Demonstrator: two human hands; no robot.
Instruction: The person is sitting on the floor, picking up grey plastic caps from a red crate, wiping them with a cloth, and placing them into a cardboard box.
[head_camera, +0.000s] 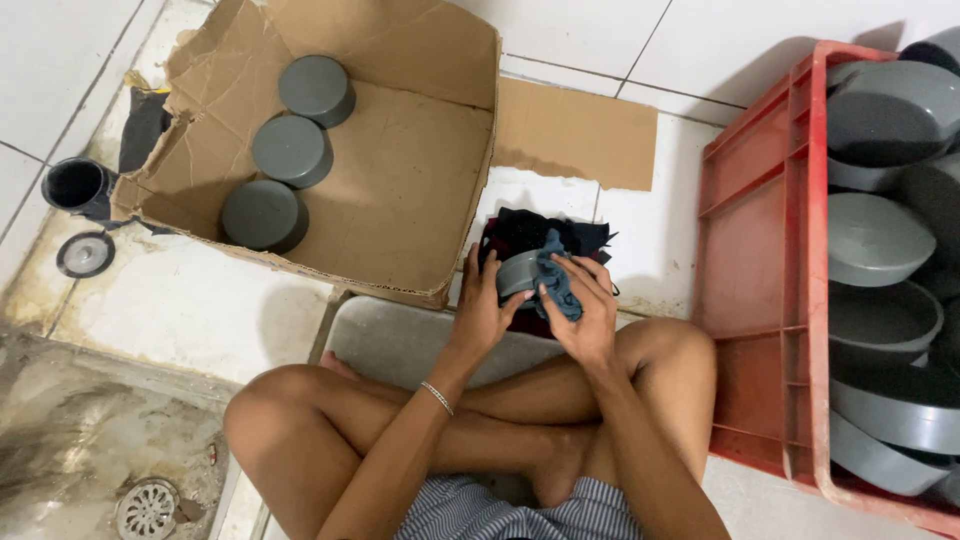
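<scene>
I am looking down at my own crossed bare legs on a white tiled floor. My left hand (484, 312) curls its fingers around a smooth grey plastic pipe cap (519, 272), a short round cup shape, held just above my knees. My right hand (583, 312) pinches a soft, crumpled blue cloth (556, 278) and presses it against the cap's side. Just beyond my hands lies a heap of dark rags (535, 232) (black and deep red, loosely folded).

Ahead and to my left sits a torn, flattened-edged cardboard box (400, 190), matte brown, holding three matching grey caps (291, 152) in a diagonal row, closed ends up. At my right stands a rigid red plastic crate (760, 300) with ribbed walls, its far part piled with many more grey caps (880, 240), some tilted, some showing hollow insides. A dark pipe fitting (76, 186) rests at the far left, near a round metal floor drain (147, 508).
</scene>
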